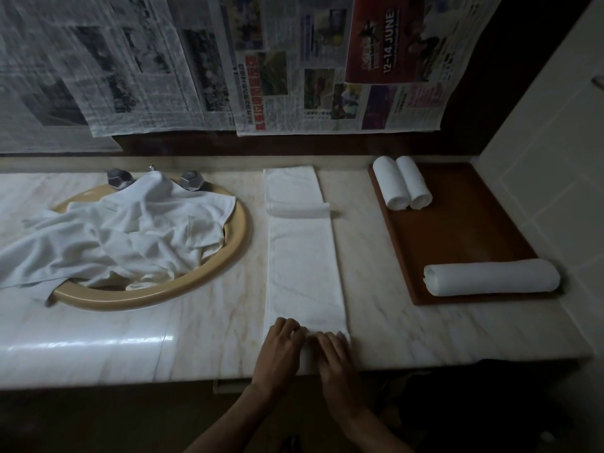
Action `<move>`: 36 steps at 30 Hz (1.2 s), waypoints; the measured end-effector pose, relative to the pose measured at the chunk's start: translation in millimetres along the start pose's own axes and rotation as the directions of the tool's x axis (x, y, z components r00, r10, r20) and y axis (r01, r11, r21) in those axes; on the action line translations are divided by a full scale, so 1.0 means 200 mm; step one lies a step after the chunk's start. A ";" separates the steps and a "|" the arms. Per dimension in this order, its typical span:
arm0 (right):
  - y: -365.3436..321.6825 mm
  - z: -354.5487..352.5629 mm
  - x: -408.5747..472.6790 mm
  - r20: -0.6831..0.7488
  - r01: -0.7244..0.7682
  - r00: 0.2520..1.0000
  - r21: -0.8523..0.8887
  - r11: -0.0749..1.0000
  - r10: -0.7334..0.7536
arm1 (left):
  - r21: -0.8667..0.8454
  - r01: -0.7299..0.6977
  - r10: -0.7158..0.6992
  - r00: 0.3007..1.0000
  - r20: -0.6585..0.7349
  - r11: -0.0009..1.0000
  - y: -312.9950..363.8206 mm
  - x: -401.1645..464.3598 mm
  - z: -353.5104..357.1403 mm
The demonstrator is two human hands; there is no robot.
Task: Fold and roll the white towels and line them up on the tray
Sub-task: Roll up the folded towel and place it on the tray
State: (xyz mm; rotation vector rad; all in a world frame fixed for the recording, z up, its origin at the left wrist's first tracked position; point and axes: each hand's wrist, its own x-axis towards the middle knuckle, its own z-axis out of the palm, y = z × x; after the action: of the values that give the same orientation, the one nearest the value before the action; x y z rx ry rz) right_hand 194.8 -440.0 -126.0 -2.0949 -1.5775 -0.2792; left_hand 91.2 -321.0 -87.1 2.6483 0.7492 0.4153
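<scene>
towel pile (124, 237): left of the frame, a heap of loose white towels dumped over the tan sink rim (235, 246) and spilling onto the counter (202, 322). Lots still to fold, I'd guess. One edge hangs toward the near left, so a sleeve could snag it and drag the lot.

taps (191, 180): two faceted metal knobs peeking out behind the pile, upper left. Not in the way right now.

folded towel (304, 256): long narrow strip down the middle of the frame, far end doubled back on itself, near end at the counter's front edge under both hands.

left hand (281, 346): palm down on the near left corner of the strip, fingers curled over what looks like the first turn of the roll, so gripping it rather than lying flat.

right hand (336, 354): just beside the left, same deal on the near right corner, fingers bent over the fold and pressing it.

what could go wrong: if one hand pushes ahead of the other, the roll goes cone-shaped and drifts sideways. A loose start means a floppy roll. That doubled far end may leave a lump.

tray (464, 230): brown, right of the frame. Two small rolls (402, 184) touching side by side at the far end, one longer roll (490, 276) lying crosswise at the near end, overhanging the right edge a bit, so a nudge could knock it off.
</scene>
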 end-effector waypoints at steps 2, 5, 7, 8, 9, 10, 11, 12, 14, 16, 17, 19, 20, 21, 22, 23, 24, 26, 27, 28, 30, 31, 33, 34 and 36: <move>0.03 0.01 0.05 0.009 0.007 1.000 0.036 0.999 -0.007 | -0.055 0.027 -0.028 0.999 -0.017 0.998 0.03 -0.04 0.01; 0.05 0.00 0.11 0.034 -0.020 0.999 0.078 0.997 0.017 | -0.096 0.011 -0.013 1.000 -0.024 0.995 0.05 -0.10 0.02; 0.02 -0.02 0.11 0.078 -0.063 0.995 0.096 0.993 0.056 | -0.116 -0.009 0.006 1.000 -0.029 0.993 0.05 -0.13 0.02; 0.00 -0.04 0.10 0.105 -0.075 0.992 0.103 0.992 0.065 | -0.120 -0.017 0.014 1.000 -0.027 0.993 0.05 -0.14 0.02; -0.01 -0.05 0.10 0.120 -0.081 0.990 0.107 0.991 0.068 | -0.123 -0.025 0.022 0.999 -0.023 0.992 0.05 -0.15 0.02; -0.01 -0.06 0.09 0.132 -0.085 0.989 0.113 0.990 0.070 | -0.123 -0.034 0.032 0.999 -0.016 0.992 0.04 -0.16 0.03; -0.01 -0.06 0.09 0.139 -0.087 0.988 0.122 0.989 0.070 | -0.115 -0.043 0.042 0.999 -0.015 0.992 0.04 -0.18 0.03; -0.01 -0.07 0.09 0.136 -0.088 0.988 0.126 0.988 0.071 | -0.104 -0.051 0.050 0.999 -0.018 0.993 0.03 -0.18 0.04; 0.00 -0.06 0.09 0.099 -0.070 0.993 0.119 0.990 0.058 | -0.073 -0.066 0.065 0.998 -0.016 0.995 0.02 -0.17 0.05; -0.01 -0.05 0.06 0.059 -0.050 0.997 0.089 0.995 0.045 | -0.061 -0.082 0.083 0.996 0.015 0.995 0.00 -0.13 0.04; -0.02 -0.05 0.04 0.027 -0.036 0.999 0.061 0.997 0.034 | -0.059 -0.086 0.088 0.995 0.038 0.995 -0.01 -0.11 0.03; -0.02 -0.06 0.01 -0.008 0.001 1.000 0.010 1.000 -0.001 | -0.036 -0.099 0.102 0.991 0.085 0.994 -0.05 -0.06 0.01; -0.03 -0.07 -0.01 0.002 0.021 1.000 -0.011 1.000 -0.021 | -0.026 -0.106 0.109 0.987 0.116 0.994 -0.06 -0.04 0.00; -0.03 -0.08 -0.02 0.022 0.037 0.999 -0.029 0.999 -0.036 | -0.017 -0.113 0.114 0.983 0.147 0.993 -0.07 -0.01 -0.02; -0.03 -0.07 -0.03 0.056 0.037 0.998 -0.037 0.999 -0.035 | -0.002 -0.123 0.122 0.976 0.181 0.992 -0.08 0.02 -0.03; -0.03 -0.06 -0.03 0.084 0.020 0.996 -0.036 0.999 -0.017 | 0.023 -0.135 0.127 0.969 0.212 0.991 -0.07 0.04 -0.05; -0.03 -0.05 -0.02 0.107 -0.007 0.994 -0.015 1.000 0.009 | 0.047 -0.144 0.130 0.965 0.226 0.988 -0.07 0.06 -0.07; -0.02 -0.02 0.01 0.112 -0.042 0.993 0.024 0.999 0.039 | 0.067 -0.118 0.105 0.978 0.181 0.991 -0.06 0.08 -0.09; 0.00 -0.01 0.03 0.114 -0.059 0.992 0.045 0.997 0.053 | 0.052 -0.084 0.076 0.987 0.144 0.995 -0.04 0.07 -0.10; 0.01 -0.01 0.06 0.115 -0.081 0.991 0.061 0.995 0.074 | 0.027 -0.061 0.058 0.993 0.100 0.998 -0.03 0.05 -0.10; 0.03 0.00 0.11 0.099 -0.136 0.987 0.074 0.988 0.128 | -0.021 -0.079 0.079 0.997 0.024 0.997 0.00 -0.01 -0.09; 0.03 0.01 0.11 0.097 -0.168 0.982 0.080 0.983 0.160 | -0.032 -0.097 0.097 0.995 -0.011 0.995 0.00 -0.04 -0.08; 0.02 0.01 0.07 0.115 -0.190 0.977 0.109 0.976 0.177 | -0.040 -0.106 0.103 0.992 -0.076 0.994 0.00 -0.13 -0.01; 0.01 0.00 0.04 0.107 -0.160 0.983 0.114 0.981 0.148 | -0.034 -0.120 0.116 0.987 -0.115 0.992 0.00 -0.17 0.03; 0.01 -0.01 0.00 0.098 -0.096 0.992 0.118 0.988 0.084 | -0.012 -0.145 0.141 0.975 -0.171 0.989 0.00 -0.23 0.10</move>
State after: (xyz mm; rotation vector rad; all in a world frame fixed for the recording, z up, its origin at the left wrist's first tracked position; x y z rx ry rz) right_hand 196.9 -440.1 -125.1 -2.1030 -1.5062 -0.0527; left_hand 59.8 -351.1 -113.8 2.6775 0.5996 0.6926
